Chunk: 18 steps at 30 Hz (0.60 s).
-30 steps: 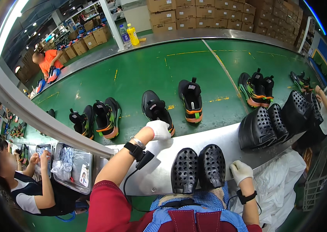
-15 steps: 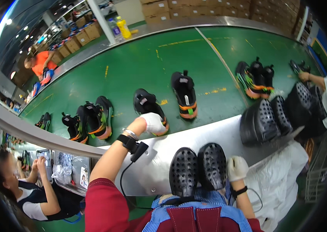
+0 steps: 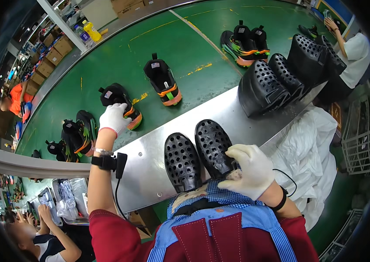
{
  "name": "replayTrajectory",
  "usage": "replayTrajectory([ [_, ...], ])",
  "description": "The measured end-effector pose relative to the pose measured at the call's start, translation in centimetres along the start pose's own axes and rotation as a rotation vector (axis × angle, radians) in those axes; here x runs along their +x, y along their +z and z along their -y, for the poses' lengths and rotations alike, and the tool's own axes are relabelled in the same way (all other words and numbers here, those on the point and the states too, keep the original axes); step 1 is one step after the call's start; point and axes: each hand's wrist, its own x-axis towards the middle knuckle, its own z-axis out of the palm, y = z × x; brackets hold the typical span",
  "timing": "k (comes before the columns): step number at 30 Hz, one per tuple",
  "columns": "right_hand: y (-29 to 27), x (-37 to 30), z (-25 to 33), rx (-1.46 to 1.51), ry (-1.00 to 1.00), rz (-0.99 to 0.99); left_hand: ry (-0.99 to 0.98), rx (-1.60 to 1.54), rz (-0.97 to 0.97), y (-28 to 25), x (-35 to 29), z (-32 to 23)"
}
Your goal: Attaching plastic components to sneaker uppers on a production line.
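My left hand (image 3: 115,118), in a white glove, grips the side of a black sneaker (image 3: 116,92) with an orange and green sole on the green belt. My gloved right hand (image 3: 251,171) is at the heel of the right-hand black perforated clog (image 3: 212,143), its thumb and fingers parted, fingertips close against the clog's side. Its twin, another black perforated clog (image 3: 181,159), lies just left of it on the metal ledge (image 3: 143,174), near my apron. Ahead on the belt, another black sneaker (image 3: 162,81) stands apart from my hands.
More sneakers (image 3: 78,133) stand along the belt (image 3: 110,56) to the left, with others (image 3: 247,43) at the far right. Several tall black perforated clogs (image 3: 264,89) occupy the ledge at right. White sheeting (image 3: 305,161) hangs beside it. Co-workers sit or stand around.
My view has turned to the right. My right hand has parted its fingers and come round to the right clog's heel. My left hand remains on the sneaker.
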Motion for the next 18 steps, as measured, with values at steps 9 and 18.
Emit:
replayTrajectory([
  [9,1.8,-0.1,-0.7,-0.105,-0.004,-0.054,0.206,-0.323,-0.262,-2.1,-3.3,-5.4],
  [18,-2.9,2.0,-0.3,0.068,-0.092,-0.140,0.329,-1.106,0.168,-4.8,-4.1,-8.8],
])
